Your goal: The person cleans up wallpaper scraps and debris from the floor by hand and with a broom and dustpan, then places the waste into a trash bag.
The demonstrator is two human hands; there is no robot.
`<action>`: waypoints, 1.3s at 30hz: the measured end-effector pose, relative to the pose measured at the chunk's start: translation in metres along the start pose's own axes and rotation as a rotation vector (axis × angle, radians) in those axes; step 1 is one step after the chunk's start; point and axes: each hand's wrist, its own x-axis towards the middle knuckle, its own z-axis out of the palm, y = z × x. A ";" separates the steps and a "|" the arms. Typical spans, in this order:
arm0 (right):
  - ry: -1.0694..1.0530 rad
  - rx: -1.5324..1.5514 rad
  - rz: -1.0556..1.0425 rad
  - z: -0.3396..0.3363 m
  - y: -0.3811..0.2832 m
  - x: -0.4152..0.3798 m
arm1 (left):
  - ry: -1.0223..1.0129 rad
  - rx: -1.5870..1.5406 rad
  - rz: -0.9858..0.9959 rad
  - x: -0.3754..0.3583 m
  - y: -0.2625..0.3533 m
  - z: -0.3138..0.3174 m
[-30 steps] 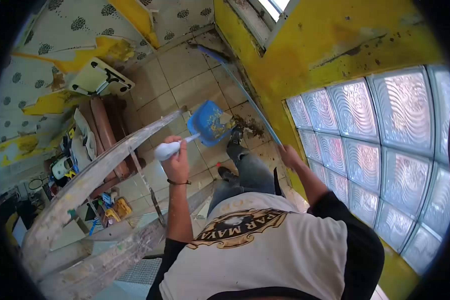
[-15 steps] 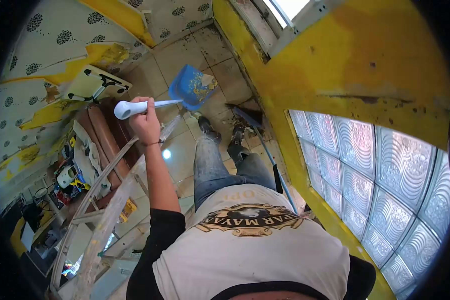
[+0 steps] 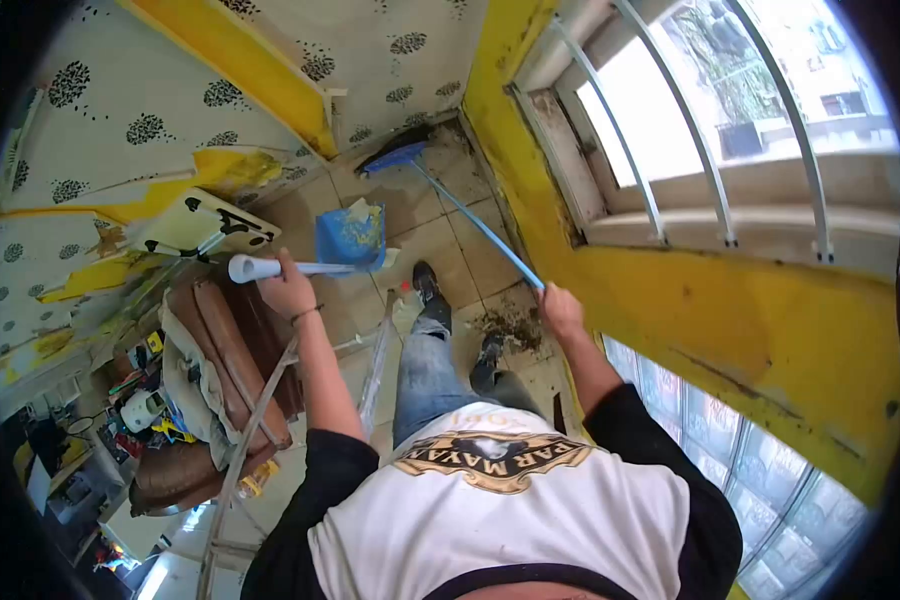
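Observation:
My left hand (image 3: 288, 290) is closed around the white handle of a blue dustpan (image 3: 334, 240), which sits low near the tiles with pale and yellowish debris in it. My right hand (image 3: 562, 312) grips the light-blue stick of a broom (image 3: 485, 232). The broom's blue head with dark bristles (image 3: 395, 155) lies on the floor by the far wall, beyond the dustpan. A pile of dark dirt (image 3: 515, 318) lies on the tiles beside my right shoe.
A ladder (image 3: 255, 425) stands at my left, near a brown sofa (image 3: 232, 330) and a folded cream table (image 3: 210, 225). The yellow wall (image 3: 670, 300) with a barred window rises on my right. Peeling wallpaper (image 3: 145, 85) hangs at the left.
The broom head has swung from beside my feet to the far wall, and my right hand has come into view on its stick. The dustpan has shifted slightly left and nearer.

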 end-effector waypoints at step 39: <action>-0.214 0.080 0.270 -0.081 0.082 -0.171 | -0.483 -0.246 0.057 0.043 -0.032 -0.045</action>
